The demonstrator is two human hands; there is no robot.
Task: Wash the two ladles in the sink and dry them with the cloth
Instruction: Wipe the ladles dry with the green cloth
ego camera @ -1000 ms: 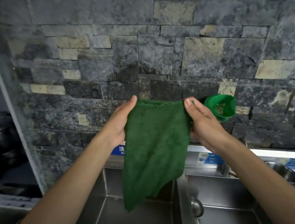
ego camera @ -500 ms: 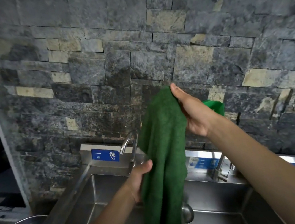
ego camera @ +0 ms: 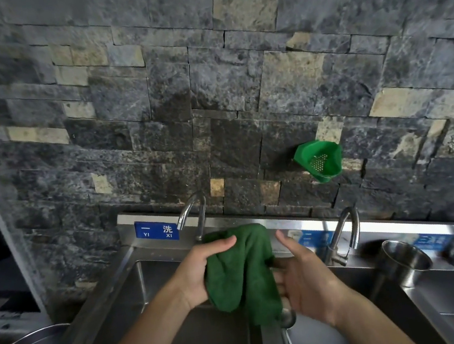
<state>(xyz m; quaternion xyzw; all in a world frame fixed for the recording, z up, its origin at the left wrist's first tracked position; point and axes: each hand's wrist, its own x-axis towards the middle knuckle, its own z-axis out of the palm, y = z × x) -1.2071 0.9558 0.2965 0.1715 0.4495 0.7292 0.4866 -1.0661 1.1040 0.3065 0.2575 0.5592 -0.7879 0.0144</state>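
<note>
Bunching green cloth (ego camera: 242,272) at lower centre, above sink (ego camera: 137,285): left hand (ego camera: 203,272) gripping it, right hand (ego camera: 302,279) lying open beside, likely readying for drying ladles.

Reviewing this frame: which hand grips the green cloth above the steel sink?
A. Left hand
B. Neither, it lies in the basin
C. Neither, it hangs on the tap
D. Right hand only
A: the left hand curls round the green cloth, while the right hand beside it is open.
</note>
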